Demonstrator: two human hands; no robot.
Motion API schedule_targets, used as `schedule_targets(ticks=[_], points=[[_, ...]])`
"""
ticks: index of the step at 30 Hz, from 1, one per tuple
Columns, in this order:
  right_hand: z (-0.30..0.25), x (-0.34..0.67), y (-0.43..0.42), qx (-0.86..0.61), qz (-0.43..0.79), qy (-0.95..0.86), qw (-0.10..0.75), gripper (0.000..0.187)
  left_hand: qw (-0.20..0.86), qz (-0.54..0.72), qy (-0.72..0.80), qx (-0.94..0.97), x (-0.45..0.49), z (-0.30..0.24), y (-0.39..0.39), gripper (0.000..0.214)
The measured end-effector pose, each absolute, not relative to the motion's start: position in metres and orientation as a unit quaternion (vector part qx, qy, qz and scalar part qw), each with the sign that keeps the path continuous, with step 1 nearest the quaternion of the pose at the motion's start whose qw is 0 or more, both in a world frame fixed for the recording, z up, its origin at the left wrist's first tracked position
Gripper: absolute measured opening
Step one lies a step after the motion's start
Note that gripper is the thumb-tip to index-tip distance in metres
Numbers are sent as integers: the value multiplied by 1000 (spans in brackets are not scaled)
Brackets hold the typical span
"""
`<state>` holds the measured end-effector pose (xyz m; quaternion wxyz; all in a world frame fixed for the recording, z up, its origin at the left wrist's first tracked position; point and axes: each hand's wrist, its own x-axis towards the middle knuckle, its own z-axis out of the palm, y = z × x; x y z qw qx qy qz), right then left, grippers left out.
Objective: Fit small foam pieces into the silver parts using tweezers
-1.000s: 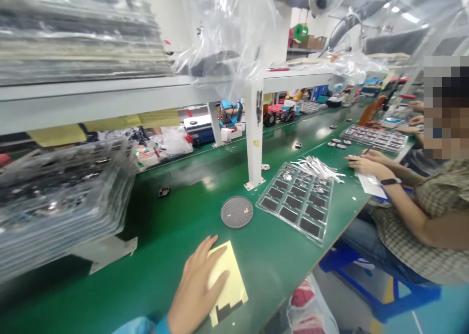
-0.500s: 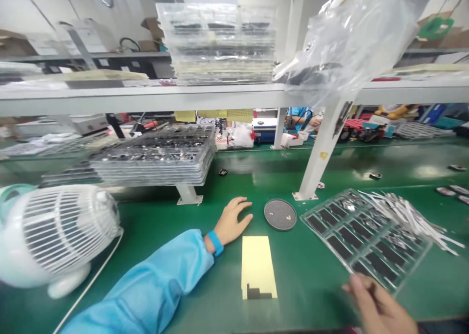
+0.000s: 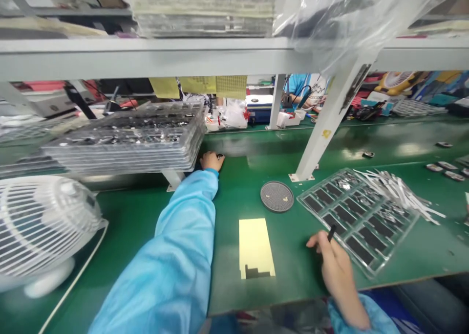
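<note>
My left hand (image 3: pixel 211 160), in a light blue sleeve, reaches far across the green table (image 3: pixel 234 197). Its fingers are curled over a small dark round part (image 3: pixel 220 156) next to the stack of clear trays (image 3: pixel 128 138). My right hand (image 3: pixel 331 256) rests near the front edge and pinches a thin dark tool (image 3: pixel 331 233). The tool's tip sits at the near edge of a clear tray of black rectangular parts (image 3: pixel 357 216). A pale yellow sheet (image 3: pixel 254 246) lies flat between my hands. A round grey mesh disc (image 3: pixel 277 196) lies beyond it.
A white desk fan (image 3: pixel 40 226) stands at the left. A white shelf post (image 3: pixel 322 128) stands behind the disc, with a grey shelf (image 3: pixel 146 57) overhead. Silvery strips (image 3: pixel 397 189) are piled on the tray's right side. Several small round parts (image 3: pixel 439 167) dot the far right.
My left hand has reached forward from beside the disc to the small dark part by the tray stack. My right hand moved up to the tray's near edge. The view tilted down.
</note>
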<state>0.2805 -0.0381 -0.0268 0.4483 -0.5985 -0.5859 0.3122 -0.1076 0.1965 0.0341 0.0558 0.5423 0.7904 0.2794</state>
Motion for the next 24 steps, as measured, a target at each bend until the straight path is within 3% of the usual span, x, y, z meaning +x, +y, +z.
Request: schedule_targets(ticks=[4, 9, 10, 12, 14, 20, 24], points=[[-26, 280, -44, -624, 344, -545, 442, 60, 119, 396, 720, 558, -89, 48, 176, 35], [-13, 270, -41, -491, 485, -583, 429, 35, 288, 440, 628, 574, -53, 50, 89, 48], [-8, 264, -42, -453, 513, -602, 412, 30, 347, 429, 602, 577, -44, 46, 65, 49], [0, 250, -45, -378, 557, -633, 381, 23, 565, 415, 495, 513, -28, 35, 23, 55], [7, 236, -49, -325, 578, -653, 366, 17, 647, 389, 455, 472, -15, 26, -8, 50], [0, 219, -53, -328, 593, -615, 404, 12, 597, 361, 456, 553, -1, 8, -29, 37], [-14, 219, -49, -367, 602, -597, 383, 17, 555, 352, 434, 616, -3, 5, -31, 24]])
